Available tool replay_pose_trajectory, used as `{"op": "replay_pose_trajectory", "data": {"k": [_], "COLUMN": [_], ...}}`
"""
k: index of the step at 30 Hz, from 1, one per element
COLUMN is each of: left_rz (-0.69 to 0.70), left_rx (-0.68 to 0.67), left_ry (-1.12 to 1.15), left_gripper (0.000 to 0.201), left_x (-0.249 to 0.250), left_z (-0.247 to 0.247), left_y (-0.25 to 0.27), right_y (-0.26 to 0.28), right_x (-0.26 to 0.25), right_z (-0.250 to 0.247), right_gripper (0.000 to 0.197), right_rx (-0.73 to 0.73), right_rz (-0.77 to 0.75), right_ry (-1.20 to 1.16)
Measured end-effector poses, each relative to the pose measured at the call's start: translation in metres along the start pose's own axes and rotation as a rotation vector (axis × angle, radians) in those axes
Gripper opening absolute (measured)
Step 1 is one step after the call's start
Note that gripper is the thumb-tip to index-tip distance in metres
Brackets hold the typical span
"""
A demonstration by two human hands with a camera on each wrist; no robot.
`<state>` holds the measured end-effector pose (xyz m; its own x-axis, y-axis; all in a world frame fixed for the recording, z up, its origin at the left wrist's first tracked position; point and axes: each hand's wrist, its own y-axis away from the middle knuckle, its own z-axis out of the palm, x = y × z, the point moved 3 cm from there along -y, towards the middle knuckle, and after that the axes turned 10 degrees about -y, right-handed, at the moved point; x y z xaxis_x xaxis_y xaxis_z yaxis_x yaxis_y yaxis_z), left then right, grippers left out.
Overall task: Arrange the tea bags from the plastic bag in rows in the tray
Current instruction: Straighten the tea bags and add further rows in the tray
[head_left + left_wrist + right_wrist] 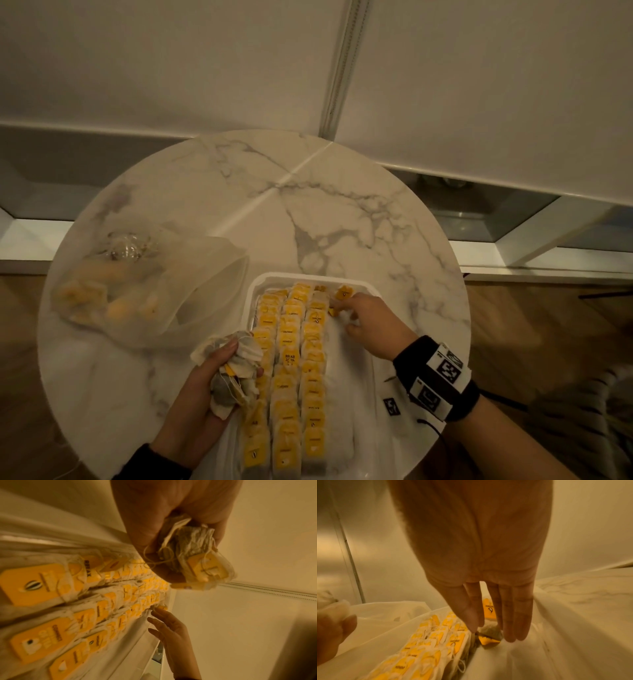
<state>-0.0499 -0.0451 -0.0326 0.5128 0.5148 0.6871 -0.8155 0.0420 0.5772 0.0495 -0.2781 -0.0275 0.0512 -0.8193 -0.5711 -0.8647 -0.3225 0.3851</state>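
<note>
A white tray [308, 276] on a round marble table [342, 212] holds three rows of tea bags [291, 377] with yellow tags. At the tray's left edge my left hand [226, 363] grips a crumpled bunch of tea bags [236, 370], seen close in the left wrist view as the bunch [192, 550]. My right hand [342, 311] reaches into the tray's far right part. Its straight fingers [513, 626] touch a loose tea bag [489, 639] beside the third row. Another tea bag [344, 293] lies at the far rim. The plastic bag [137, 284] with more tea bags lies on the left.
The right half of the tray [352, 377] is bare white. A small clear glass object [128, 248] shows under the plastic bag. White blinds [171, 68] and a sill stand behind the table. Wooden floor [548, 325] lies beyond the table's edge.
</note>
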Motion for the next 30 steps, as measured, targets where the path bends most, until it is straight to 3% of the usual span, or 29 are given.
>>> {"op": "replay_pose_trajectory", "data": {"k": [5,13,20,26,30], "left_rz": [-0.003,0.018,0.003,0.035,0.045], "left_rx": [-0.003,-0.003,-0.004,-0.032,-0.041], "left_ry": [0.005,0.005,0.022,0.028,0.020], "left_gripper": [0.028,0.026,0.028,0.030,0.034], "left_x": [0.002,0.002,-0.001,-0.005,-0.007], "left_z": [0.002,0.005,0.003,-0.002,-0.004], "left_y": [0.003,0.004,0.003,0.001,-0.002], "right_y": [0.000,-0.002,0.008,0.002,-0.007], "right_x": [0.001,-0.007,-0.003,-0.010,-0.018], "right_z": [-0.006,0.002,-0.010,-0.005,-0.006], "right_gripper": [0.039,0.041,0.044,0.046,0.036], "right_rx": [0.092,-0.025,0.044,-0.105,-0.138], "right_rz": [-0.007,-0.031,-0.001,0.048,0.054], "right_ry": [-0.025,0.006,-0.008,0.103,0.154]}}
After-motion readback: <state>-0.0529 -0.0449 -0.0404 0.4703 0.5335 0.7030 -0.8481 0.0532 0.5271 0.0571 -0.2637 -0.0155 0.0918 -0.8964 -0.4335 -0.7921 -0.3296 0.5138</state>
